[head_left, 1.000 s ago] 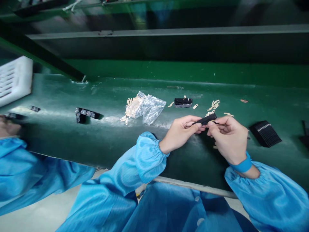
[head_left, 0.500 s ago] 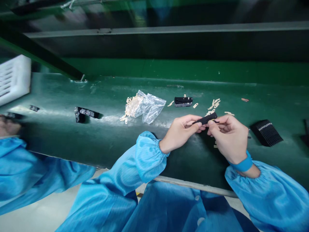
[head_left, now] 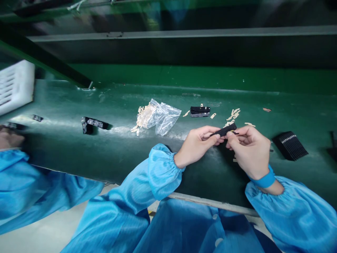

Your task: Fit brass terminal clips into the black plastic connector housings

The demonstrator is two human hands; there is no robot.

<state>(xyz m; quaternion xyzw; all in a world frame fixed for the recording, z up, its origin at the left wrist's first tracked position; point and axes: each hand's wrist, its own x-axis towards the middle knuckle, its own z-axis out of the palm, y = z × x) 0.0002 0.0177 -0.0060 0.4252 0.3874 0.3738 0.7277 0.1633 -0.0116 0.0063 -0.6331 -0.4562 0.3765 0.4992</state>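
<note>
Between my two hands is a slim black bar-shaped part, held above the green bench. My left hand pinches its left end with thumb and fingers. At the right end my right hand is closed, thumb and forefinger pressed together at the part's edge, where a small yellowish bit shows; whether it grips the bar or that bit is hidden. Beyond the hands lie loose cream-coloured flat pieces. A stack of black bar parts rests behind my left hand.
Left of centre, a clear plastic bag lies beside a heap of cream pieces. A row of black parts stands at the right. More black parts lie leftward, near a co-worker's hand and a white slotted tray.
Almost nothing differs. Both hands stay on the black part, with only a very slight shift of the fingers.
</note>
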